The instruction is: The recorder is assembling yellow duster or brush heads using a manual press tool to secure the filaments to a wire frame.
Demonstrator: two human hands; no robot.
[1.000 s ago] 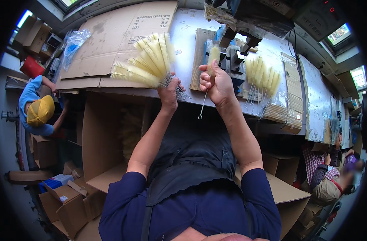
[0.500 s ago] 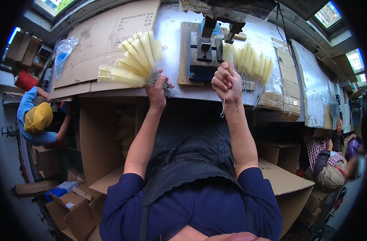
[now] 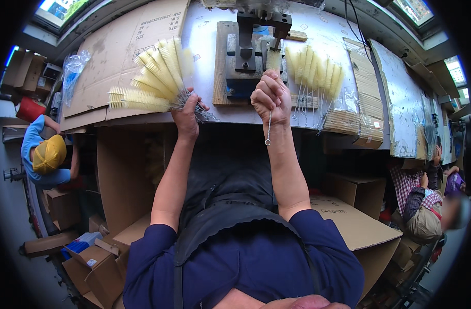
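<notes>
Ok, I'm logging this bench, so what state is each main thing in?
Left grip, shut on brush bunch
Brush bunch, held, fanned out
Right grip, shut on single brush
Single brush, held, partly hidden
Other brushes, unheld, side by side
Cardboard sheet, lying flat
Plastic bag, crumpled
Lower-left carton, open

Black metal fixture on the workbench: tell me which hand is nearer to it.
Right. The right hand is just in front of the black metal fixture, gripping a brush; the left hand is farther away, off to its left, holding a fan of brushes.
</notes>
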